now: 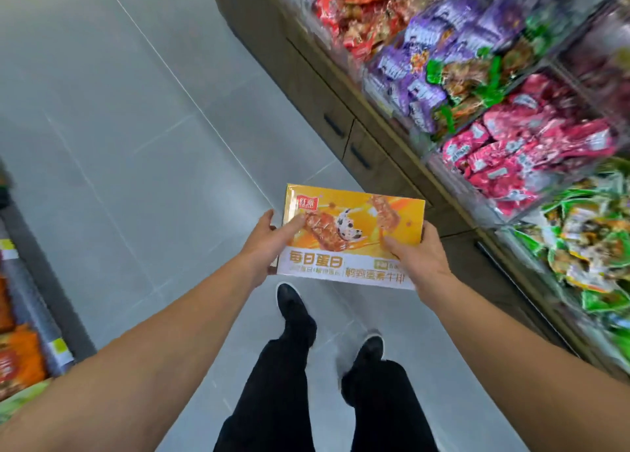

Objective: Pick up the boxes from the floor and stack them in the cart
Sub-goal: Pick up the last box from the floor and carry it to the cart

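Above the grey tiled floor (143,151) of a shop aisle, a flat yellow box (354,226) is held out in front of the body, clear of the floor, level and face up. The left hand (264,243) grips its left edge, thumb lying on the printed top and fingers curled below; the right hand (421,257) grips the right near corner the same way, so each grip is closed on the box.

The pick-up looks done and the carry is in hand. No cart shows here, so the next move calls for turning or walking to find it, then lowering the box flat onto whatever already lies inside.

The box is a thin rectangular carton, glossy, with sharp corners, a white band of print along its near edge. It should stack squarely. To the right, a wooden shelf unit (317,86) carries clear bins of crinkled foil snack packets (531,144) in red, purple, pink and green.
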`<action>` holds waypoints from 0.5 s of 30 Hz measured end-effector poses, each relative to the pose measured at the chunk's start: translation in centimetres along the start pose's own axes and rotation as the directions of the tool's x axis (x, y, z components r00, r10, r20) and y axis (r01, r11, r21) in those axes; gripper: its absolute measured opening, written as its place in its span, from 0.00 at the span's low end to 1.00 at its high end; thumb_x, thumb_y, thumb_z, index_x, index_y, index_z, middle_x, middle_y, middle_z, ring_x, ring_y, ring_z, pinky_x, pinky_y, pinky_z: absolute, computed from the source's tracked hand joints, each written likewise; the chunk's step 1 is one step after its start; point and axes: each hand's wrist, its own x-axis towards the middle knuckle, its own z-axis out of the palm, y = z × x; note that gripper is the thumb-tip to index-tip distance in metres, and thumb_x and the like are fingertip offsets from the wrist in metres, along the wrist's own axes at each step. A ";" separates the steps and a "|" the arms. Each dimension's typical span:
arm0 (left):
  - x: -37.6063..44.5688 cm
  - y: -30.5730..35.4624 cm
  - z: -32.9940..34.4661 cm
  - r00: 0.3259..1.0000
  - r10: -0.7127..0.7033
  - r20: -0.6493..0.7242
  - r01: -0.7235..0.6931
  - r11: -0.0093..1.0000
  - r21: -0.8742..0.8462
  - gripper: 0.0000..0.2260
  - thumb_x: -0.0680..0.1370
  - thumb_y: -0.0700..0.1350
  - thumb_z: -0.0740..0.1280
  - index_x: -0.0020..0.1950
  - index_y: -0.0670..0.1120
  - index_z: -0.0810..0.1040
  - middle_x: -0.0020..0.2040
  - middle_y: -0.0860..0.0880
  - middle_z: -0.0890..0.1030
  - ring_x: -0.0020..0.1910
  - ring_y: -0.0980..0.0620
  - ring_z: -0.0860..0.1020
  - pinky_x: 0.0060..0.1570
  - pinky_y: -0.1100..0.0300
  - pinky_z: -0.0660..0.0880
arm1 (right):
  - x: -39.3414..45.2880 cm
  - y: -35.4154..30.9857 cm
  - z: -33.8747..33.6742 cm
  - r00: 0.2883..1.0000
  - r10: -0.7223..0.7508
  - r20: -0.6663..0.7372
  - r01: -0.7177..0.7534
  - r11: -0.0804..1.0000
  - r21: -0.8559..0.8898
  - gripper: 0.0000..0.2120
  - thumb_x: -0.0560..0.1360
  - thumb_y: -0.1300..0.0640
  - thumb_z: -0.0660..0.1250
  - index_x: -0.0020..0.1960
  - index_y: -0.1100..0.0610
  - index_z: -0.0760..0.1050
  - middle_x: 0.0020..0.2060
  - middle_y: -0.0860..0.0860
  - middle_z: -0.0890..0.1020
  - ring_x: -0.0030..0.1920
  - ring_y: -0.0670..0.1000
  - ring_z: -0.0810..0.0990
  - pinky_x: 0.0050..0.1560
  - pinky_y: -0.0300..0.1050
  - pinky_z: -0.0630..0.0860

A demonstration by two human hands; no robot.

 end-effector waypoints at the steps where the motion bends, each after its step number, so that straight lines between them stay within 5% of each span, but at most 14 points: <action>1: -1.9 -0.2 0.6 0.999 -0.005 0.036 0.004 0.999 0.037 0.39 0.71 0.64 0.71 0.76 0.56 0.59 0.59 0.52 0.82 0.47 0.52 0.84 0.45 0.51 0.79 | -1.5 0.4 -1.4 1.000 -0.010 0.008 0.010 1.000 0.005 0.31 0.70 0.54 0.77 0.69 0.49 0.68 0.56 0.48 0.81 0.53 0.51 0.82 0.54 0.55 0.80; 4: -5.8 -1.8 2.4 0.990 -0.050 0.129 0.035 0.992 0.118 0.26 0.72 0.61 0.72 0.67 0.55 0.70 0.49 0.52 0.85 0.48 0.49 0.84 0.52 0.45 0.77 | -4.3 2.1 -4.5 0.998 -0.052 0.043 0.050 0.998 0.031 0.31 0.68 0.53 0.78 0.66 0.46 0.70 0.55 0.47 0.82 0.53 0.51 0.83 0.56 0.58 0.80; 6: -8.8 -3.3 3.8 0.985 -0.067 0.161 0.046 0.990 0.132 0.23 0.71 0.56 0.74 0.64 0.54 0.73 0.48 0.50 0.85 0.48 0.49 0.83 0.47 0.49 0.77 | -6.3 4.0 -7.2 0.994 -0.098 0.054 0.095 0.994 0.055 0.34 0.62 0.48 0.79 0.66 0.45 0.71 0.55 0.46 0.83 0.53 0.51 0.83 0.57 0.59 0.80; 11: -16.3 -8.7 6.3 0.983 0.045 0.176 -0.067 0.990 0.123 0.28 0.66 0.45 0.79 0.63 0.52 0.71 0.54 0.49 0.83 0.52 0.48 0.82 0.49 0.46 0.78 | -12.8 10.1 -13.7 0.971 -0.198 0.131 0.192 0.980 0.057 0.38 0.62 0.58 0.80 0.69 0.49 0.69 0.57 0.48 0.83 0.57 0.52 0.82 0.60 0.60 0.78; 15: -22.2 -13.8 7.2 0.953 0.269 0.138 -0.297 0.914 0.277 0.34 0.62 0.41 0.82 0.63 0.52 0.71 0.57 0.52 0.80 0.52 0.50 0.81 0.52 0.47 0.80 | -17.7 14.1 -18.6 0.965 -0.165 0.203 0.204 0.960 -0.190 0.46 0.66 0.53 0.79 0.76 0.48 0.56 0.64 0.48 0.76 0.61 0.52 0.77 0.65 0.53 0.73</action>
